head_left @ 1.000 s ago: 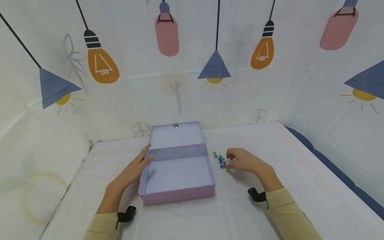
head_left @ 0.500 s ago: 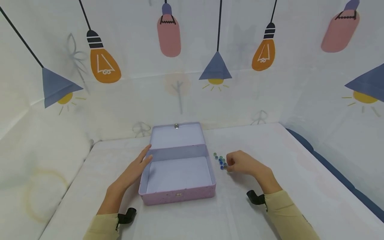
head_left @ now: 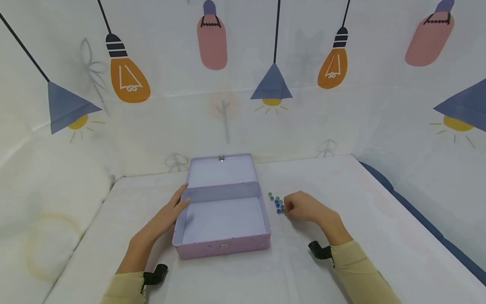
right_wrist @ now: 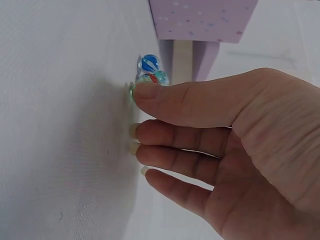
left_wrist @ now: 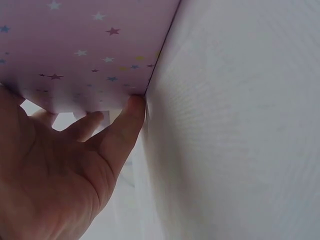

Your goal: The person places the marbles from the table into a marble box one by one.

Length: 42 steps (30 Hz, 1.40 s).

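Note:
A lilac tin box (head_left: pixel 224 245) with a star pattern stands on the table, its lid (head_left: pixel 223 171) raised at the back. My left hand (head_left: pixel 163 219) rests against the box's left side, fingers fairly straight and thumb at the rim. In the left wrist view its fingertips touch the starry wall (left_wrist: pixel 80 50). Right of the box lies a small cluster of blue and green glass marbles (head_left: pixel 277 204). My right hand (head_left: pixel 309 207) is at the cluster's near end, thumb and index pinching a green marble (right_wrist: pixel 132 93). The index finger is hidden behind the thumb in the right wrist view.
White cloth covers the table (head_left: pixel 334 181). A pale curtain (head_left: pixel 163 122) printed with lamps and bulbs hangs behind it. Blue fabric (head_left: pixel 417 215) runs along the right edge. Each sleeve has a black device (head_left: pixel 320 251) at the wrist.
The thumb and fingers of my right hand have come together on a green marble at the near end of the cluster. My left hand has stayed against the box.

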Available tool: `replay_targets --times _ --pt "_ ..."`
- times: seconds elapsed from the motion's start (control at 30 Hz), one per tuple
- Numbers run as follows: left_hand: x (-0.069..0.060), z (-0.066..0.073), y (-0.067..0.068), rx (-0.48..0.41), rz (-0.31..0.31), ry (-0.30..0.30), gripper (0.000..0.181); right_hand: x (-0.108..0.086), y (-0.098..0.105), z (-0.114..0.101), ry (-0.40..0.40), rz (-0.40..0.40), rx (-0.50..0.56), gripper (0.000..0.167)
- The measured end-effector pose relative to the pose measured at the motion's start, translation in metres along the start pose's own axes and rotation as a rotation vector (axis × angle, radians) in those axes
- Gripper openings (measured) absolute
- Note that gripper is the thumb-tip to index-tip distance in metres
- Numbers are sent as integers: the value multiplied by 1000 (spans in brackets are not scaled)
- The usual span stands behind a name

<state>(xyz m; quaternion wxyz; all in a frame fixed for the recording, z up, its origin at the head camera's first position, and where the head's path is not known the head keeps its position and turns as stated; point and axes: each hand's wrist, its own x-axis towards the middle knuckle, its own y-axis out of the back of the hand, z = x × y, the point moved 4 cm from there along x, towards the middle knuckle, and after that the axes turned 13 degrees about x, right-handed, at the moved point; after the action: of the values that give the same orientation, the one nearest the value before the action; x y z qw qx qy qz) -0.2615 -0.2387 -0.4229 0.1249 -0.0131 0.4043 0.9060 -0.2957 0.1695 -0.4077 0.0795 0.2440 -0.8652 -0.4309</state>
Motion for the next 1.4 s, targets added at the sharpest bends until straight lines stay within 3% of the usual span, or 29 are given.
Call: replay_targets --times 0.33,0.63,0.9,1.4 --pt "0 -1 -2 -36 -1 -6 65 4 -4 2 -64 6 5 13" --pt "0 -1 -4 -24 -3 6 63 8 -10 0 -41 21 -29 4" --pt "0 -2 -2 -8 -6 2 63 8 -13 -5 -69 7 -18 10" --pt "-2 -2 2 5 -2 0 63 9 -9 -6 -41 41 -36 12"
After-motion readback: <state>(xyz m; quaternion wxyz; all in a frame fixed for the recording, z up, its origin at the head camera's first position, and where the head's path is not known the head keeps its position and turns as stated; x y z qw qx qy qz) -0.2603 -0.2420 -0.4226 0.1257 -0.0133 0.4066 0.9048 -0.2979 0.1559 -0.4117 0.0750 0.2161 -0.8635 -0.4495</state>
